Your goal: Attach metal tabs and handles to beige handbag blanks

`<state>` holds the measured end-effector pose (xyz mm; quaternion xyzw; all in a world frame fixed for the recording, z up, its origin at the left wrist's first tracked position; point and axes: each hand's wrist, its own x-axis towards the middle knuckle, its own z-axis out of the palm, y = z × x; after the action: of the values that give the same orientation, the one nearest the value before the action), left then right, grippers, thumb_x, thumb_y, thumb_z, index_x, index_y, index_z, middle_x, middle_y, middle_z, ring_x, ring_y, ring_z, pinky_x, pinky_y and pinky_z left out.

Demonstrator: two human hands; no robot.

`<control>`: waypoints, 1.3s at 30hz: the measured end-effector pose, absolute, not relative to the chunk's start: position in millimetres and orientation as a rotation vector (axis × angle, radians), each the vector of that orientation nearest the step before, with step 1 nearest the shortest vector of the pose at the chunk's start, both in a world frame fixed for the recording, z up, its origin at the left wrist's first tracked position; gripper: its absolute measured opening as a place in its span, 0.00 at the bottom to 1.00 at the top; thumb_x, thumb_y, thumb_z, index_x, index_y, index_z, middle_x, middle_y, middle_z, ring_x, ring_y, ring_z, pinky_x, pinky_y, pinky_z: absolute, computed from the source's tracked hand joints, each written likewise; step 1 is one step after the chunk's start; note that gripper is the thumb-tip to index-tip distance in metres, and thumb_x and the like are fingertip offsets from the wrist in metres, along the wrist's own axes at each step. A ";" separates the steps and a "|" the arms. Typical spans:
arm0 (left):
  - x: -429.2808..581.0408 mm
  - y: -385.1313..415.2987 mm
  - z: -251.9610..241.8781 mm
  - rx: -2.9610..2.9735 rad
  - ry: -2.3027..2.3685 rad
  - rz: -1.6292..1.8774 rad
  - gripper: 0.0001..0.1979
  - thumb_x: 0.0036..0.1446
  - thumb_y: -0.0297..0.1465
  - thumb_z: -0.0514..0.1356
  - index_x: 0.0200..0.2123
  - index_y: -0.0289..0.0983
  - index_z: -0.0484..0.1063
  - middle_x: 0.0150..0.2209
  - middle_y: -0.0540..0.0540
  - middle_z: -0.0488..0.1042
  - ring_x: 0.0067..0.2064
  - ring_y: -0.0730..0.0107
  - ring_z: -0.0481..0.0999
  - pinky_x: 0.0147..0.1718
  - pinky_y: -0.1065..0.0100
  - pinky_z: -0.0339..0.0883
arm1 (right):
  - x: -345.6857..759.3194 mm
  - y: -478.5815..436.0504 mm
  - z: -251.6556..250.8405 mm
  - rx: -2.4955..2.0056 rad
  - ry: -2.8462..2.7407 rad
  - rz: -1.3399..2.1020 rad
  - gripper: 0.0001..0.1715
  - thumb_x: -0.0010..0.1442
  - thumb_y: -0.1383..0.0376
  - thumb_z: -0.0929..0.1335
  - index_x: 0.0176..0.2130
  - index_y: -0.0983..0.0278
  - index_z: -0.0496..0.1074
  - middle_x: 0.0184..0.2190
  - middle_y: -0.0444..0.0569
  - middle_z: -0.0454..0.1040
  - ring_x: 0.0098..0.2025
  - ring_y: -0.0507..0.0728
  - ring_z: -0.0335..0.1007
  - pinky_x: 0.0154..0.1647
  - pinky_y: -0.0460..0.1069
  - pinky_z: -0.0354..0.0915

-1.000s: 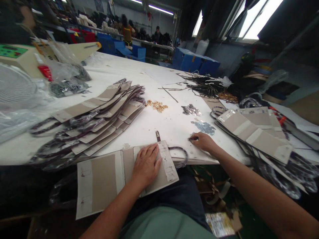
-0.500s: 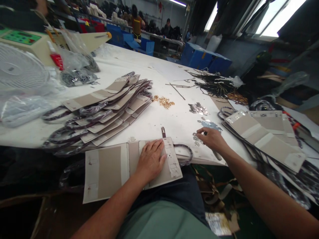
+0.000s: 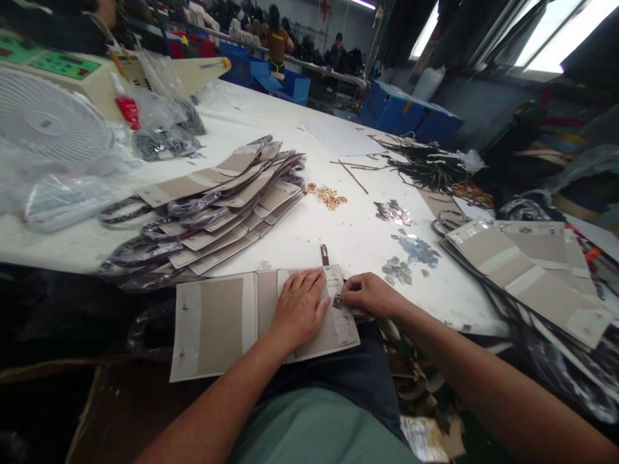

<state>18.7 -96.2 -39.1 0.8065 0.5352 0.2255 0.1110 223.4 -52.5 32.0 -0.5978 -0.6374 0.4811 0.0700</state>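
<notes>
The left hand (image 3: 300, 309) lay flat, fingers spread and holding nothing, and pressed down on the beige unfolded card panel with pale strips (image 3: 217, 325). That panel overhung the near edge of the white tabletop (image 3: 309, 238) and rested partly on the person's lap. The right hand (image 3: 372, 295) pinched a small silver metal fitting (image 3: 337, 301) between thumb and fingertips and held it against the pale strip at the panel's right end, just beside the left fingertips.

The step in hand looked like fitting that piece onto the strip while the other hand pinned the panel still. Seating it would probably call for lining it up with the marks on the strip, which were too small to make out, and for steady pressure from the left hand so the overhanging panel did not slide.

A loose heap of silver metal fittings (image 3: 399, 270) lay near the tabletop's near edge, right of the panel. A fanned stack of beige panels (image 3: 227, 200) sat towards the left edge, and another stack of panels (image 3: 522, 270) towards the right.
</notes>
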 end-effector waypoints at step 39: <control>19.4 -97.7 -37.8 2.330 1.546 0.686 0.38 0.63 0.48 0.62 0.71 0.39 0.60 0.72 0.43 0.63 0.72 0.52 0.59 0.73 0.48 0.47 | 203.6 -31.7 35.9 -1.925 -2.342 1.076 0.04 0.52 0.67 0.71 0.28 0.63 0.79 0.25 0.44 0.77 0.30 0.54 0.71 0.29 0.46 0.59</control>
<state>19.4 -97.7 -37.8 0.8024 0.5323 0.2362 0.1307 203.6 -31.7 35.9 -0.5980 -0.7275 0.3342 -0.0374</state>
